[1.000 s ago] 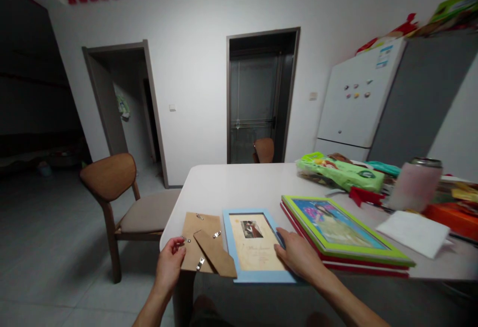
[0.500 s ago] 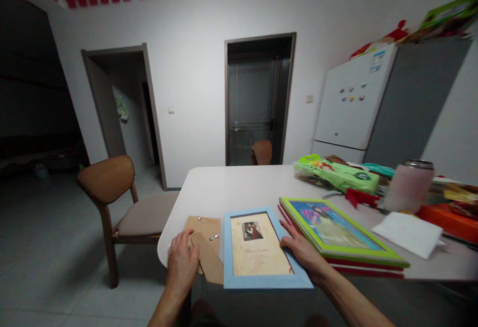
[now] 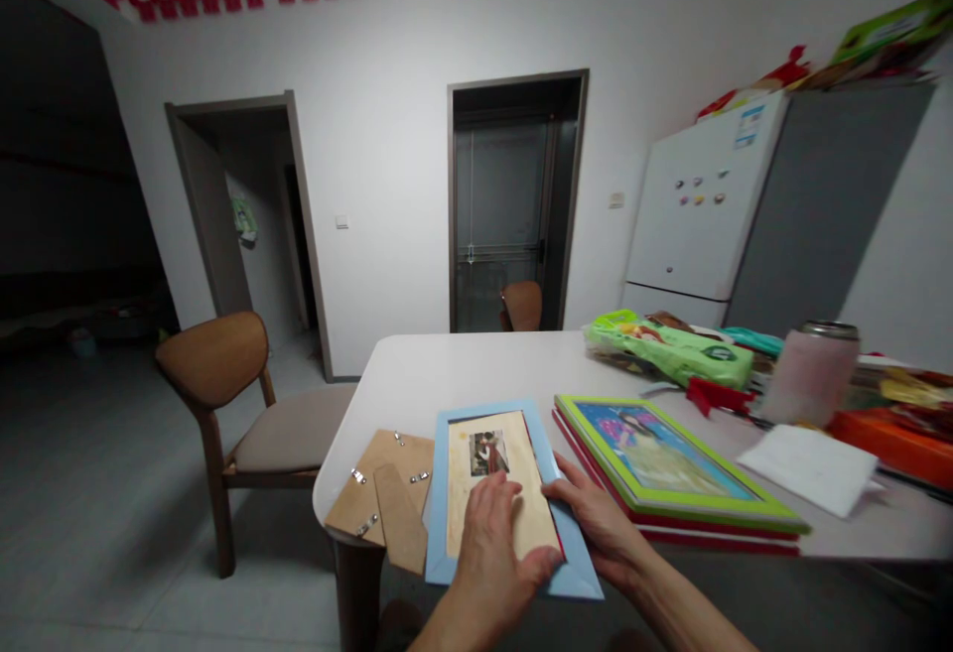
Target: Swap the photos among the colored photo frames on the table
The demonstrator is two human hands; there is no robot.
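A light-blue picture frame (image 3: 441, 493) lies tilted at the table's near edge, with a cream printed sheet (image 3: 456, 478) showing a small photo inside it. My right hand (image 3: 596, 523) grips the frame's right side, thumb on top and fingers beneath. Over the lower part of the sheet rests my left hand (image 3: 495, 543), fingers apart and holding nothing; it hides the print under it. To the left lies a brown backing board (image 3: 364, 478) with metal clips and a stand leg (image 3: 398, 518) that sticks out over the table edge.
Right of the blue frame are stacked frames, a green one (image 3: 670, 454) on top. Beyond it are a green packet (image 3: 670, 349), a pink jar (image 3: 813, 374), white paper (image 3: 811, 468) and an orange box (image 3: 893, 444). A wooden chair (image 3: 215, 359) stands left of the white table (image 3: 462, 364).
My left hand has left the backing board and moved right onto the sheet. The blue frame has shifted slightly left and turned, its near edge lower in view. My right hand keeps hold of it.
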